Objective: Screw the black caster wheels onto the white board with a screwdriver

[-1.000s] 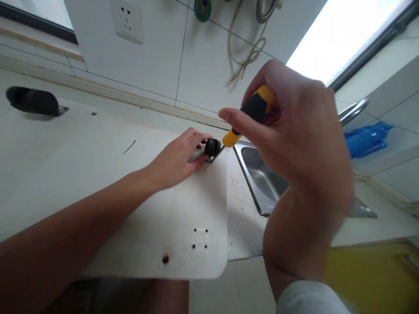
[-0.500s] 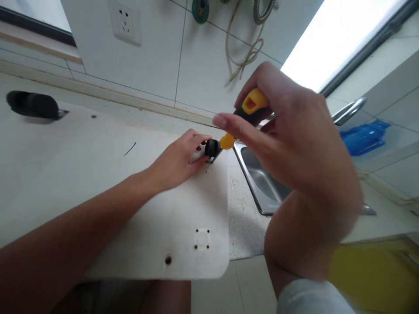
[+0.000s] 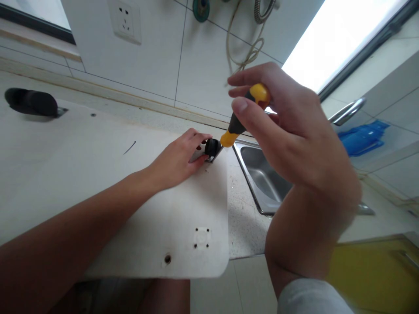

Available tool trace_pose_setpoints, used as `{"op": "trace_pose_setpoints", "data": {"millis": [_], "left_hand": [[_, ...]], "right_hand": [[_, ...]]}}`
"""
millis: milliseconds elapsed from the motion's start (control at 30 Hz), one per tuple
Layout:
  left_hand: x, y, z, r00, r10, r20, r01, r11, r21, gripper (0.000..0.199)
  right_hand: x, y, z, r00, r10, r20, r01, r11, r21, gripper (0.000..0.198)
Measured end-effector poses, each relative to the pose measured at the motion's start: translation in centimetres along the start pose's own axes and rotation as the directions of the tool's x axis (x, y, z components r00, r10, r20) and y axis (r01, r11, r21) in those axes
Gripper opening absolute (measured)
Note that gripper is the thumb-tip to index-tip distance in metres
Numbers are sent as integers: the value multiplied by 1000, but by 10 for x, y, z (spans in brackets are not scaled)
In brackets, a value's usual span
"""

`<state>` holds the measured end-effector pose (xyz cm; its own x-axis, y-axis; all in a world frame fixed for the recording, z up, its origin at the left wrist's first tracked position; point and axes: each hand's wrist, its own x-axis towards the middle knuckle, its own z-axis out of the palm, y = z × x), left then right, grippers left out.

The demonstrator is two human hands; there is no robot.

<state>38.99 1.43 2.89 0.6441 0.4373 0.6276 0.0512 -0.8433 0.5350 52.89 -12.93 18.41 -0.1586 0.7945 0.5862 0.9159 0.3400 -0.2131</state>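
Note:
My left hand [image 3: 178, 163] is closed around a small black caster wheel [image 3: 212, 148] near the far right corner of a white board [image 3: 131, 218]. Its metal plate lies against the board. A yellow and black screwdriver [image 3: 236, 124] slants down to that plate, its shaft beside the wheel; the tip's exact seat is too small to tell. My right hand [image 3: 288, 126] has the handle between thumb and fingers, with the front fingers loosened. A second black caster [image 3: 31, 102] stands on the board at the far left. Several screw holes [image 3: 201, 238] mark the near right corner.
A steel sink [image 3: 262, 174] is set in the speckled counter [image 3: 242, 235] right of the board. The tiled wall behind carries a socket [image 3: 124, 22] and a tied cord [image 3: 252, 54]. A blue plastic item [image 3: 363, 137] and a yellow cabinet door [image 3: 373, 274] are at the right.
My right hand has turned and its fingers have loosened around the screwdriver handle, which now shows more of its black middle. My left hand stays on the caster wheel.

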Motion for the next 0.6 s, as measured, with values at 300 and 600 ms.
{"op": "trace_pose_setpoints", "data": {"millis": [300,600], "left_hand": [[-1,2,-1,1000,-13,2,13,999,-35,40],[-1,-3,2,1000,7,-12,-7,1000,8,42]], "right_hand": [[4,-2,9,962,5,-273,-113,917,-383,39],[3,10,-2,987,-124,101,95,961,259,43]]}}
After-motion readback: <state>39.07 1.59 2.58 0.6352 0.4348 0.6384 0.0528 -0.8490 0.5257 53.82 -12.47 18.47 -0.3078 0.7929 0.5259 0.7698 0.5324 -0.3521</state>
